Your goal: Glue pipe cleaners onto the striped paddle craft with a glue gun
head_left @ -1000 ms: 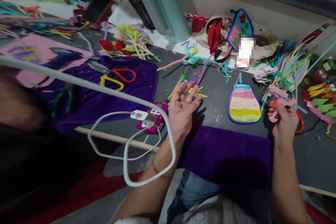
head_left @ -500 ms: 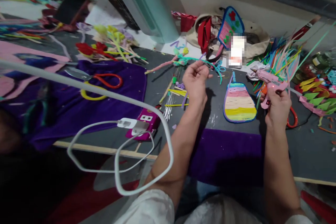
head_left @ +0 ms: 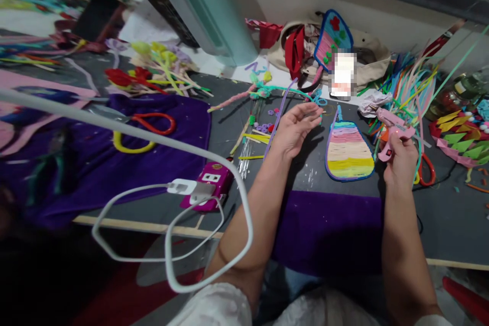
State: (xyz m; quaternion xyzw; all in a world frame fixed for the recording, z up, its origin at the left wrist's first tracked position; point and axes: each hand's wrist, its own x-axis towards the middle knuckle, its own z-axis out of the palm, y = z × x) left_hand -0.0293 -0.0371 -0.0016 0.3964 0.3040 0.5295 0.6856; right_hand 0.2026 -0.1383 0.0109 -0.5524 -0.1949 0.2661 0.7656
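Note:
My right hand point(head_left: 400, 163) grips a pink hot glue gun point(head_left: 394, 130), its nozzle tilted up to the left. My left hand point(head_left: 300, 127) hovers over the dark tabletop, fingers stretched out and loosely together. Beside its wrist runs a purple pipe cleaner point(head_left: 281, 107). Between my hands lies a striped, pear-shaped panel point(head_left: 349, 153) in pastel colours with a blue-purple edge. Just beyond my left hand rests a pink and green pipe-cleaner piece point(head_left: 262, 92). Small purple beads or flowers point(head_left: 263, 127) and yellow strips point(head_left: 254, 157) sit left of that hand.
A purple cloth point(head_left: 328, 224) lies in front of me. At left are red-and-yellow scissors point(head_left: 155, 119), pliers point(head_left: 57, 163) and a magenta power strip point(head_left: 210, 183) with a looped white cable point(head_left: 248, 214). A phone point(head_left: 343, 76), pipe cleaners point(head_left: 414, 79) and jars point(head_left: 456, 91) stand behind.
My left hand has moved slightly right and toward me, its fingers straightening. The purple pipe cleaner beside it shows more fully. The glue gun stays in my right hand, shifted only a little.

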